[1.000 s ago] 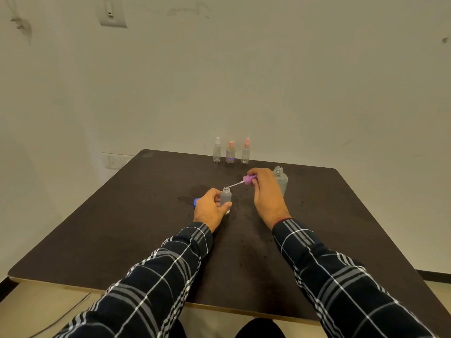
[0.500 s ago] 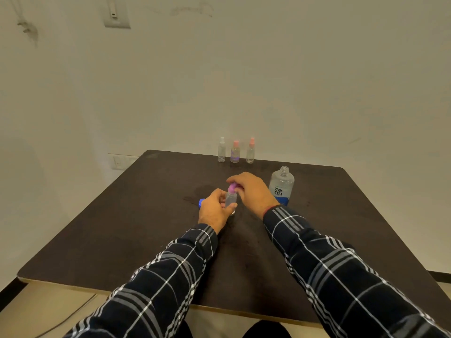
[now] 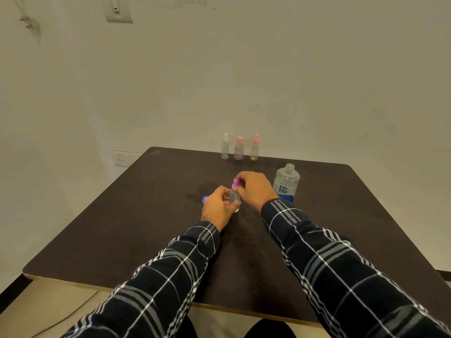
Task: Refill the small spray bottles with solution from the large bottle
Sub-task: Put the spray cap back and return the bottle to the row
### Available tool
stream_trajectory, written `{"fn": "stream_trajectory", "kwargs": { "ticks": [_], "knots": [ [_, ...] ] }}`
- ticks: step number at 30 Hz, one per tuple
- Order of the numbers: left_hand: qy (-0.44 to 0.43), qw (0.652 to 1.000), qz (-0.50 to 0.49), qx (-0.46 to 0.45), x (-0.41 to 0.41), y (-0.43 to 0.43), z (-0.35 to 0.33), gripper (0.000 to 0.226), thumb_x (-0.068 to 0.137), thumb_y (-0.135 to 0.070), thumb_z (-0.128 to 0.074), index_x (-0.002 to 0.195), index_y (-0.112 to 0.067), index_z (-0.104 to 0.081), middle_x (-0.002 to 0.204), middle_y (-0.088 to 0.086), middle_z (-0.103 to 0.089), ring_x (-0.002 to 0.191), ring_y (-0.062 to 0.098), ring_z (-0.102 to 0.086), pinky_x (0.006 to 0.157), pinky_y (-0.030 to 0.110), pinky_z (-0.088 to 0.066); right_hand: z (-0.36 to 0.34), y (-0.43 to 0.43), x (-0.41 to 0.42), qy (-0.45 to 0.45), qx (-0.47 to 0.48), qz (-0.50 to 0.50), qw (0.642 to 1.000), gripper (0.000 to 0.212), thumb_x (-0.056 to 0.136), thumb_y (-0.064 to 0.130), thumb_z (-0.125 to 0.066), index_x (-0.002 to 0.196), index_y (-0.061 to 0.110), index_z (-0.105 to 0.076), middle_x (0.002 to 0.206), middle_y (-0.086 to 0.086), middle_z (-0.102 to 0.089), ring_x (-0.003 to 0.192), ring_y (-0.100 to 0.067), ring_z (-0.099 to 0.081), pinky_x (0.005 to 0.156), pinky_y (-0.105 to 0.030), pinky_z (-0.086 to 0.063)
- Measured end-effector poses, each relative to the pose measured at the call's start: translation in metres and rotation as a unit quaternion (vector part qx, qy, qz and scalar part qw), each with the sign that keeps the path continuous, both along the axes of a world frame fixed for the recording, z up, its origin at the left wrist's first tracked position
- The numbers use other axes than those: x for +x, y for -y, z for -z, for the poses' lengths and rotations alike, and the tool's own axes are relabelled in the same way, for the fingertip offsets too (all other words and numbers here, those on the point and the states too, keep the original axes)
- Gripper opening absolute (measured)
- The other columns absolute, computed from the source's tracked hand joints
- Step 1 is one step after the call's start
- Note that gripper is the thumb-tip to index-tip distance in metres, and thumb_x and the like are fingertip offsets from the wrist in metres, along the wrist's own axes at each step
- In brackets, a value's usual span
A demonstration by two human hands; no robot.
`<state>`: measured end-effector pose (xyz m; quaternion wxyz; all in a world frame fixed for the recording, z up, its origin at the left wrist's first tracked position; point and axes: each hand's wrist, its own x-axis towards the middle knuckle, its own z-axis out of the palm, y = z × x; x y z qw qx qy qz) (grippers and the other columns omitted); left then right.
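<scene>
Now the left hand (image 3: pixel 217 208) grips the bottle (image 3: pixel 234 197) mid-frame; the right hand (image 3: pixel 255 189), pinching the cap (image 3: pixel 235 183), should twist it on squarely.

The dark brown tabletop (image 3: pixel 136 230), pale along its near edge, carries three small spray bottles (image 3: pixel 239 148) upright in a row at its far edge, one clear-topped and two pink-topped. Nearer and to the right stands the large bottle (image 3: pixel 286 184), uncapped, with a blue band at its foot. Toward the middle a small clear bottle (image 3: pixel 234 197) with a purple spray head (image 3: pixel 235 183) seems to stand on its base, with a half-hidden blue cap (image 3: pixel 204 199) just to its left.
</scene>
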<state>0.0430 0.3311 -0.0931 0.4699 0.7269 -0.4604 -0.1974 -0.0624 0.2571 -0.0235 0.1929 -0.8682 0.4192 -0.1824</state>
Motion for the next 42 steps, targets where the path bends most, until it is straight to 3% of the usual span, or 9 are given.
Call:
{"fn": "stream_trajectory", "kwargs": {
  "ticks": [5, 8, 11, 16, 21, 28, 34, 39, 42],
  "knots": [
    [0.006, 1.000, 0.002, -0.008, 0.000, -0.002, -0.001, 0.021, 0.087, -0.020, -0.076, 0.098, -0.015, -0.059, 0.081, -0.011, -0.059, 0.068, 0.000, -0.055, 0.063, 0.011, -0.043, -0.004, 0.005, -0.007, -0.085, -0.035, 0.033, 0.995, 0.043, 0.083, 0.062, -0.066, 0.099, 0.024, -0.053, 0.092, 0.002, -0.059, 0.087, -0.017, -0.059, 0.076, -0.033, -0.051],
    [-0.003, 1.000, 0.001, -0.015, 0.001, -0.001, 0.001, 0.023, 0.086, -0.020, -0.077, 0.102, -0.014, -0.062, 0.084, -0.011, -0.063, 0.070, -0.001, -0.058, 0.065, 0.011, -0.045, -0.001, 0.011, -0.009, -0.013, 0.036, -0.022, 0.999, 0.057, 0.086, 0.038, -0.074, 0.134, 0.020, -0.049, 0.115, -0.002, -0.060, 0.106, -0.019, -0.058, 0.090, -0.031, -0.047],
    [-0.007, 1.000, 0.004, -0.012, 0.000, -0.002, 0.000, 0.024, 0.086, -0.021, -0.077, 0.105, -0.015, -0.062, 0.087, -0.010, -0.065, 0.074, 0.000, -0.060, 0.066, 0.011, -0.045, 0.007, 0.012, -0.007, 0.009, 0.060, -0.055, 0.997, 0.039, 0.092, 0.020, -0.067, 0.130, 0.021, -0.059, 0.128, -0.002, -0.062, 0.118, -0.018, -0.057, 0.104, -0.034, -0.044],
    [-0.002, 1.000, 0.007, -0.016, 0.001, -0.003, -0.001, 0.021, 0.087, -0.020, -0.075, 0.102, -0.013, -0.062, 0.084, -0.006, -0.065, 0.073, 0.004, -0.059, 0.068, 0.015, -0.047, 0.014, 0.010, -0.005, 0.012, 0.056, 0.028, 0.998, 0.031, 0.080, 0.047, -0.077, 0.085, 0.024, -0.056, 0.084, 0.004, -0.059, 0.079, -0.013, -0.055, 0.071, -0.028, -0.046],
    [-0.011, 1.000, 0.011, -0.015, 0.001, -0.004, -0.002, 0.020, 0.089, -0.019, -0.074, 0.104, -0.015, -0.061, 0.087, -0.009, -0.065, 0.077, 0.002, -0.061, 0.067, 0.013, -0.045, 0.018, 0.012, -0.007, 0.085, 0.113, -0.022, 0.990, 0.045, 0.088, 0.035, -0.072, 0.129, 0.023, -0.056, 0.118, 0.001, -0.061, 0.107, -0.015, -0.058, 0.093, -0.031, -0.049],
    [-0.002, 1.000, 0.015, -0.010, 0.003, -0.003, -0.002, 0.019, 0.089, -0.018, -0.074, 0.102, -0.014, -0.060, 0.090, -0.005, -0.064, 0.082, 0.008, -0.061, 0.070, 0.017, -0.047, 0.024, 0.006, -0.001, 0.101, 0.140, 0.054, 0.983, 0.041, 0.077, 0.045, -0.081, 0.099, 0.019, -0.058, 0.092, 0.001, -0.061, 0.085, -0.014, -0.059, 0.069, -0.025, -0.044],
    [-0.007, 1.000, 0.019, -0.017, 0.005, 0.000, 0.003, 0.020, 0.087, -0.019, -0.075, 0.102, -0.018, -0.061, 0.089, -0.005, -0.066, 0.081, 0.007, -0.063, 0.080, 0.025, -0.055, 0.030, 0.010, -0.005, 0.127, 0.167, -0.016, 0.978, 0.039, 0.093, 0.026, -0.067, 0.131, 0.023, -0.060, 0.127, 0.001, -0.063, 0.118, -0.016, -0.057, 0.100, -0.033, -0.047],
    [-0.011, 1.000, 0.017, -0.015, 0.004, 0.000, 0.003, 0.019, 0.087, -0.020, -0.075, 0.099, -0.017, -0.060, 0.088, -0.006, -0.065, 0.078, 0.006, -0.061, 0.074, 0.021, -0.051, 0.030, 0.007, -0.002, 0.120, 0.141, 0.070, 0.980, 0.033, 0.080, 0.044, -0.078, 0.089, 0.018, -0.061, 0.085, 0.001, -0.063, 0.078, -0.013, -0.059, 0.068, -0.027, -0.048],
    [-0.005, 1.000, 0.011, -0.017, 0.005, 0.000, 0.004, 0.019, 0.086, -0.020, -0.076, 0.097, -0.018, -0.061, 0.086, -0.007, -0.065, 0.077, 0.005, -0.061, 0.073, 0.019, -0.050, 0.031, 0.006, -0.002, 0.171, 0.158, 0.051, 0.971, 0.033, 0.085, 0.037, -0.076, 0.110, 0.021, -0.061, 0.103, 0.004, -0.064, 0.093, -0.011, -0.059, 0.069, -0.019, -0.043]
  ]
}}
